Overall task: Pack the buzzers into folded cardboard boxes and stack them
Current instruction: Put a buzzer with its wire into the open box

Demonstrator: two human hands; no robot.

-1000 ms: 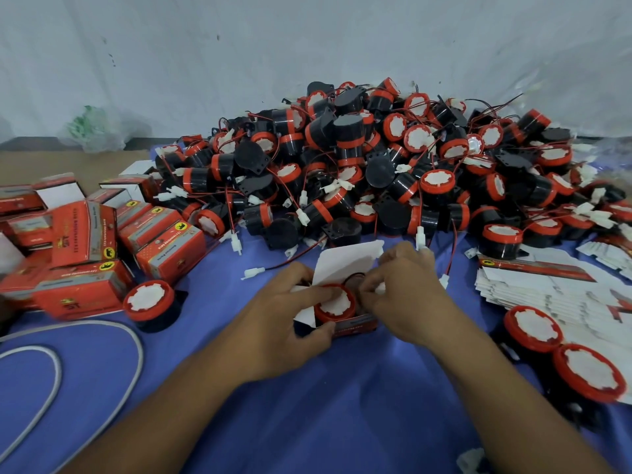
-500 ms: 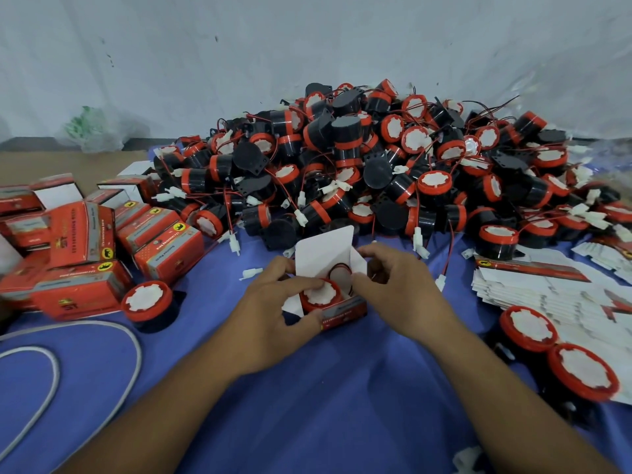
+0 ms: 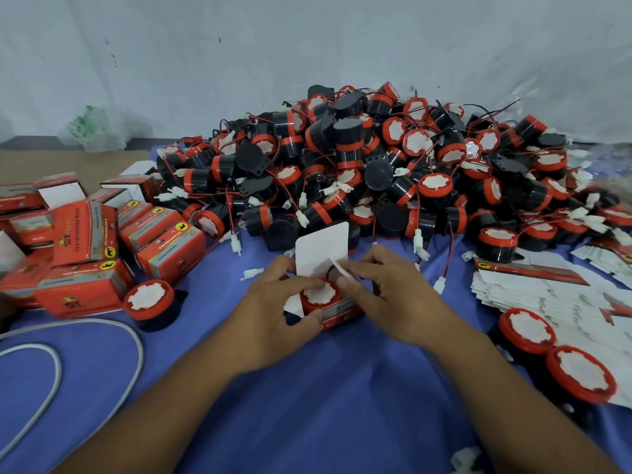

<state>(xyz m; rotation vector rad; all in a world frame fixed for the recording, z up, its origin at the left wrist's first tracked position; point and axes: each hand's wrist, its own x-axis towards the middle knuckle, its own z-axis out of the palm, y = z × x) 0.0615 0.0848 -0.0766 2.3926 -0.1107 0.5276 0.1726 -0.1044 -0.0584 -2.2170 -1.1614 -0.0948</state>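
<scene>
A small red cardboard box (image 3: 337, 311) stands on the blue cloth at the centre, its white top flap (image 3: 321, 248) raised. A red-and-black buzzer (image 3: 319, 295) sits inside it, its white-centred face up. My left hand (image 3: 273, 313) grips the box's left side, thumb at the front. My right hand (image 3: 393, 295) holds the right side, its fingers pressing at the buzzer's wire and a white side flap. Behind them lies a big heap of buzzers (image 3: 376, 165).
Packed red boxes (image 3: 85, 254) are piled at the left, with a loose buzzer (image 3: 150, 302) beside them. Flat unfolded boxes (image 3: 547, 295) lie at the right, two buzzers (image 3: 554, 350) in front of them. A white cable (image 3: 102, 364) loops at the lower left.
The box's white top flap has swung up to stand upright. My hands shifted slightly on the box, and my right fingers moved in over the buzzer's top.
</scene>
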